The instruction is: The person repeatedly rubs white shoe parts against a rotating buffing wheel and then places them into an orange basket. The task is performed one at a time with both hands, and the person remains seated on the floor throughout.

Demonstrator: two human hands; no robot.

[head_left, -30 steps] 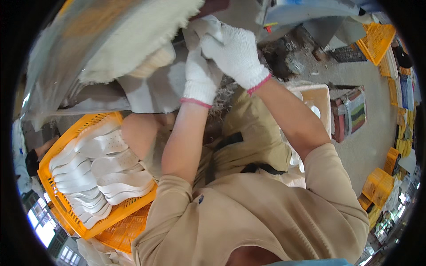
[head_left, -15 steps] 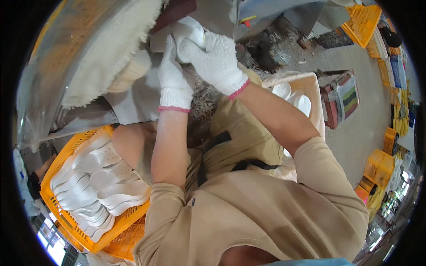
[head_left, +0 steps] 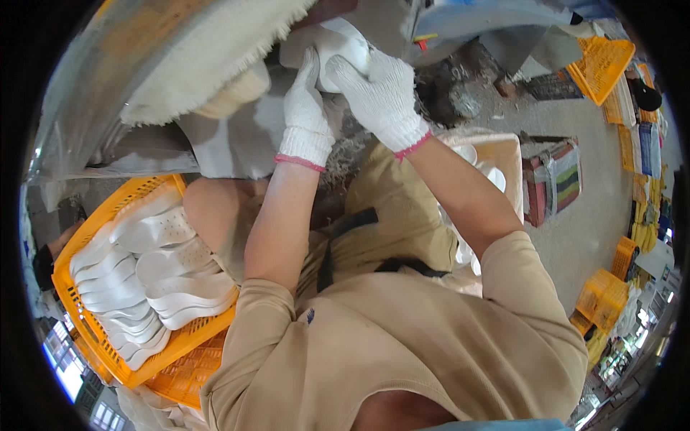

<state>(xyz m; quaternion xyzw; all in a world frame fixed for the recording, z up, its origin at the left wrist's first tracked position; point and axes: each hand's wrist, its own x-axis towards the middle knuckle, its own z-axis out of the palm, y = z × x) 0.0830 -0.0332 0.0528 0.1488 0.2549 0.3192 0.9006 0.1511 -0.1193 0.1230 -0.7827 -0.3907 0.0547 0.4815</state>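
Observation:
Both my hands wear white knit gloves with pink cuffs and are raised at the upper middle. Between them they grip a smooth, rounded white spoon-shaped piece (head_left: 346, 42), part of it covered by the fingers. My left hand (head_left: 307, 104) is closed along its left side, thumb up. From the right, my right hand (head_left: 384, 90) wraps the piece, its thumb pressed on the near face. Just left of the hands is a fluffy white buffing wheel (head_left: 215, 54), apart from the piece. Whether the wheel turns cannot be told.
At my lower left, an orange crate (head_left: 194, 336) holds stacked white spoon-shaped pieces (head_left: 176, 266), some with small holes. Beside my right leg, a cream-lined bin (head_left: 509, 152) holds more white pieces (head_left: 493, 177). A taped low stool (head_left: 553, 179) and yellow crates (head_left: 602, 298) stand to the right.
The gloved hands and the held piece appear slightly further right and higher; the whole view has shifted a little too. The grip looks the same.

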